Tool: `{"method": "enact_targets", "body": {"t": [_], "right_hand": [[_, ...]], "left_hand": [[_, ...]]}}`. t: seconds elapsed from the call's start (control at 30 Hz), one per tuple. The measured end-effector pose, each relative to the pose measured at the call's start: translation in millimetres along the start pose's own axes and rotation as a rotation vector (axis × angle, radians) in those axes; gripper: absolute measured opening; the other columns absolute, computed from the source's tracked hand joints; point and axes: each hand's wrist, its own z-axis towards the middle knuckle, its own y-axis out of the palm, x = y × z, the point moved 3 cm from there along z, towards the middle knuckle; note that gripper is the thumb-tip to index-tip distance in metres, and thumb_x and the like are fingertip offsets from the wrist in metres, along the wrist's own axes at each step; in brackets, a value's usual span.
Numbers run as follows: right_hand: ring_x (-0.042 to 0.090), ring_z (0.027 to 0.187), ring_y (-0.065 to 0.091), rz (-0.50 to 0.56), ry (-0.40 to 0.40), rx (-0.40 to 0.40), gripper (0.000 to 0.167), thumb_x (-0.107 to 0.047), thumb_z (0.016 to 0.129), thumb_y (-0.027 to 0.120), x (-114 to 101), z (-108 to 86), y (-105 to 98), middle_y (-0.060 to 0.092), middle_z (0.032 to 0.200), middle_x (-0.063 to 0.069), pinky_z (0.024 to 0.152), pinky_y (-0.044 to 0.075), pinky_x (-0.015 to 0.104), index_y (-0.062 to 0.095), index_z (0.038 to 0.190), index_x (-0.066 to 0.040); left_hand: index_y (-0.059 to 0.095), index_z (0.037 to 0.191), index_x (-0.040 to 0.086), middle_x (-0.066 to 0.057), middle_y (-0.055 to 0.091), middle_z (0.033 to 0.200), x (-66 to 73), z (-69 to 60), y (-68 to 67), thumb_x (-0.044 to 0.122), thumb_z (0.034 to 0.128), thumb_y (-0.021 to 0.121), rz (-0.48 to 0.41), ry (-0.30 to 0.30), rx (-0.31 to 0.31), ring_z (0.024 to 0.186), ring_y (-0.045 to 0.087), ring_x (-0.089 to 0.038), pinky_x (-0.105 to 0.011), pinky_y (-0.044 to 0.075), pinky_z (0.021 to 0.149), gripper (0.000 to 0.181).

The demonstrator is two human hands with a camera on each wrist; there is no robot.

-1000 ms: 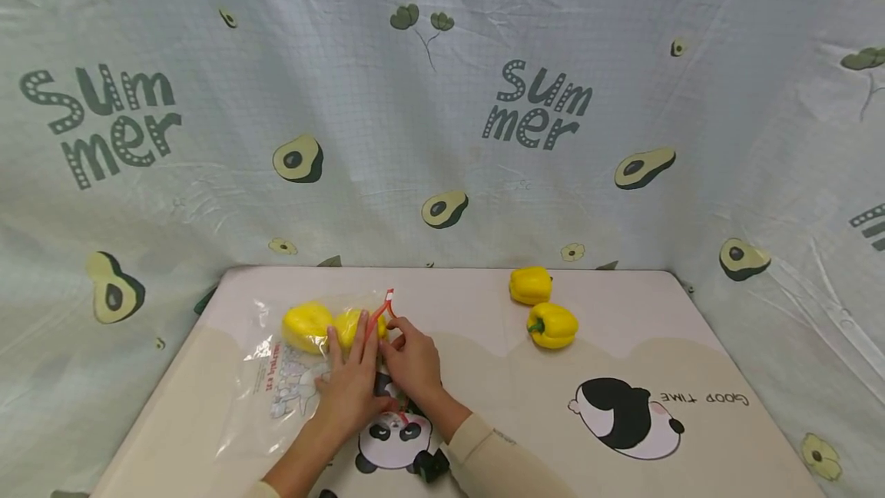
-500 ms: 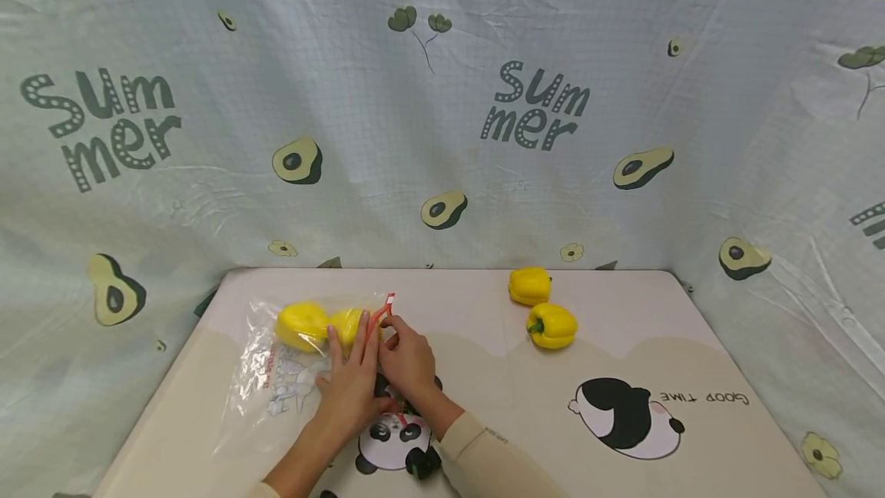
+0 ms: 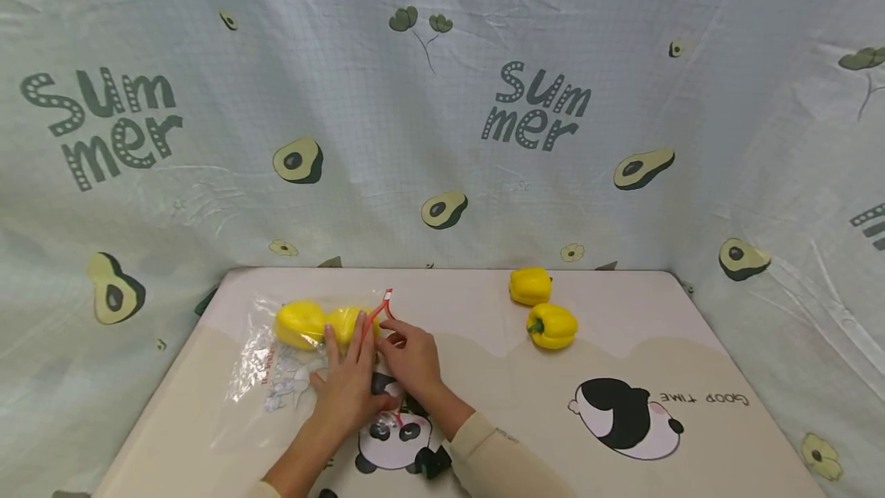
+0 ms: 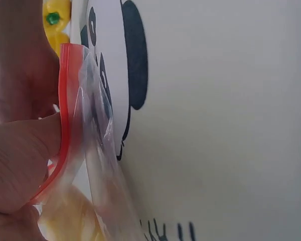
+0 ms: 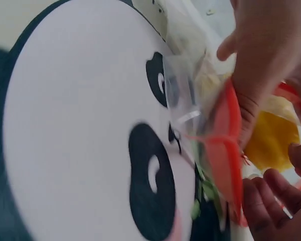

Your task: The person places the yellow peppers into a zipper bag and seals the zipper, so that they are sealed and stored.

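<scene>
A clear zip bag [image 3: 238, 398] with a red closure strip [image 3: 376, 311] lies at the table's left, two yellow bell peppers [image 3: 299, 324] inside. My left hand [image 3: 346, 386] rests across the bag with fingers extended and spread. In the left wrist view its thumb [image 4: 25, 155] presses against the red strip, and the mouth stands apart there. At the strip's far end, my right hand [image 3: 415, 360] has curled fingers and pinches the bag's edge. The right wrist view shows its fingertips [image 5: 258, 206] against the strip; the pinch itself is partly hidden.
Two loose yellow bell peppers, one behind [image 3: 530, 286] and one nearer [image 3: 552, 326], lie on the table [image 3: 512, 421] to the right. A curtain [image 3: 373, 114] printed with avocados hangs behind. A dark object [image 3: 433, 461] sits by the right sleeve.
The bag and the peppers inside have shifted slightly left. My right hand has moved a little left and then back right. Both hands stay on the bag; the loose peppers have not moved.
</scene>
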Motion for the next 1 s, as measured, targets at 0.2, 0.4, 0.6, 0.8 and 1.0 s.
{"method": "enact_targets", "body": {"t": [0.2,0.4,0.6,0.8,1.0], "right_hand": [[0.010,0.086,0.073,0.125,0.011,-0.004,0.018,-0.014,0.091,0.080,0.1,1.6,-21.8,0.082,0.097,0.004,0.074,0.061,0.018,0.082,0.107,-0.007],[0.012,0.087,0.072,0.153,0.026,-0.035,0.015,-0.015,0.092,0.079,3.3,6.9,-49.4,0.082,0.097,0.005,0.075,0.060,0.020,0.083,0.104,-0.007],[0.013,0.088,0.073,0.144,0.041,-0.049,0.016,-0.015,0.095,0.077,10.7,11.9,-79.3,0.082,0.101,0.004,0.077,0.062,0.022,0.082,0.109,-0.009],[0.016,0.092,0.075,0.140,0.038,-0.049,0.018,-0.017,0.095,0.076,19.9,17.5,-109.8,0.082,0.105,0.006,0.082,0.064,0.026,0.081,0.111,-0.009],[0.019,0.098,0.076,0.164,0.059,-0.058,0.019,-0.015,0.095,0.077,30.5,19.4,-138.6,0.081,0.110,0.007,0.090,0.064,0.030,0.081,0.112,-0.009]], "left_hand": [[0.014,0.168,0.012,-0.007,0.001,0.179,-2.4,1.7,1.0,0.049,0.0665,0.096,0.058,-0.034,-0.015,0.157,-0.008,-0.060,-0.096,0.009,0.102,0.136],[0.011,0.169,0.013,-0.008,0.001,0.178,-1.9,1.9,-1.1,0.049,0.0662,0.096,0.055,-0.041,-0.026,0.157,-0.009,-0.059,-0.093,0.004,0.106,0.138],[0.007,0.169,0.013,-0.009,-0.001,0.178,-1.2,2.3,-3.1,0.048,0.0672,0.096,0.053,-0.034,-0.035,0.157,-0.011,-0.059,-0.093,0.002,0.107,0.140],[0.005,0.169,0.015,-0.008,-0.002,0.178,0.2,3.9,-3.2,0.048,0.0675,0.096,0.046,-0.031,-0.036,0.157,-0.013,-0.058,-0.092,0.000,0.107,0.140],[0.005,0.169,0.014,-0.009,-0.003,0.178,1.1,4.3,-1.6,0.048,0.0672,0.096,0.049,-0.021,-0.039,0.157,-0.014,-0.058,-0.092,0.000,0.107,0.140]]}}
